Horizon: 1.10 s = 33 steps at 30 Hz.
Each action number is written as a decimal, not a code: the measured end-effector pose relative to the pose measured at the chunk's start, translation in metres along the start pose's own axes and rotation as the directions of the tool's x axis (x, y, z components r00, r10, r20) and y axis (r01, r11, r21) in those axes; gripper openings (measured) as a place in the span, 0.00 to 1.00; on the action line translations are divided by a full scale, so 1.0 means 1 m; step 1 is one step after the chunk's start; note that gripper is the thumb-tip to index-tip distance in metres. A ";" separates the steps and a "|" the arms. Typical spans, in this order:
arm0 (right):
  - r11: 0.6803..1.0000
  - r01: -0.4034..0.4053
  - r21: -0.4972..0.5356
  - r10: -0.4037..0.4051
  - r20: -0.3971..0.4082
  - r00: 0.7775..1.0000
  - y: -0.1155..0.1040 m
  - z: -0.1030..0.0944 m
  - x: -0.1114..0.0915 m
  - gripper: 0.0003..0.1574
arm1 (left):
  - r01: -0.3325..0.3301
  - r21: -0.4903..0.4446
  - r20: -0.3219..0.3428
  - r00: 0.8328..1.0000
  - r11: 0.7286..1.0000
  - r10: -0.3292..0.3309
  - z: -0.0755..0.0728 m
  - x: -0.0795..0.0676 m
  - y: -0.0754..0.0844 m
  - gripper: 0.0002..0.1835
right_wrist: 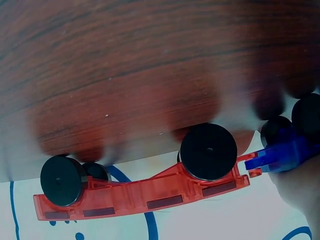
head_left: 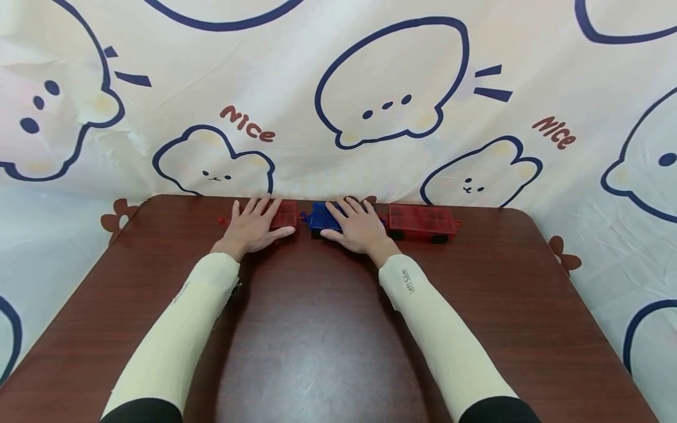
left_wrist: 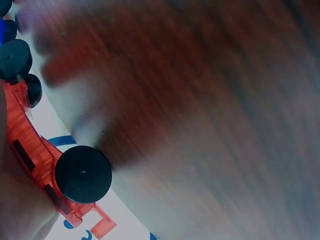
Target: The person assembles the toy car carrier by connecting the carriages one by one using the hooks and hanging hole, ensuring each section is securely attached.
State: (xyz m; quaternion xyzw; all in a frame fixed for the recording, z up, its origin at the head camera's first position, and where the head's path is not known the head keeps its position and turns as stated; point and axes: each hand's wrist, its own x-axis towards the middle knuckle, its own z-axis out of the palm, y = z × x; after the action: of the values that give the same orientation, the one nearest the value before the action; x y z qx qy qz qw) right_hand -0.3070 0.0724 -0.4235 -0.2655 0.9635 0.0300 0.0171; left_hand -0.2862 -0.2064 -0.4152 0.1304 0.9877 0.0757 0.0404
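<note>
Fingers spread, my left hand (head_left: 248, 230) rests over a translucent red toy train car (head_left: 286, 215) at the table's far edge. It covers most of that car; the left wrist view shows the car's red side (left_wrist: 31, 145) and black wheels. My right hand (head_left: 361, 229) lies with straight fingers across a blue toy train car (head_left: 321, 217) in the middle. To its right stands a second red toy train car (head_left: 420, 220), which no hand covers. In the right wrist view, a blue coupling (right_wrist: 267, 159) meets the end of this red car (right_wrist: 165, 195).
The cars stand in a row along the back of a dark brown wooden table (head_left: 317, 329). Right behind it hangs a white cloth (head_left: 296, 76) with blue cartoon outlines. A red coupling hook (head_left: 458, 224) sticks out at the row's right end.
</note>
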 end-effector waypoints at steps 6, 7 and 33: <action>1.000 0.026 -0.007 -0.026 -0.011 1.000 0.001 0.004 0.000 0.52 | 0.008 0.010 0.044 0.999 1.000 -0.009 -0.001 -0.004 0.001 0.54; 1.000 0.029 -0.011 -0.030 -0.016 0.999 0.001 0.004 -0.001 0.52 | 0.009 0.011 0.051 0.999 1.000 -0.009 -0.001 -0.004 0.001 0.55; 0.999 0.051 -0.008 -0.051 -0.029 0.998 0.005 0.002 0.000 0.53 | 0.003 0.041 0.057 0.998 0.999 -0.005 -0.004 -0.005 0.004 0.55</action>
State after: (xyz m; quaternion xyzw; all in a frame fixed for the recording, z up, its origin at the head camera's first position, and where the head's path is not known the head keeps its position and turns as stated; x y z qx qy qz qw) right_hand -0.3099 0.0767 -0.4251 -0.2904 0.9565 0.0290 0.0028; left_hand -0.2811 -0.2039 -0.4101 0.1313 0.9878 0.0516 0.0663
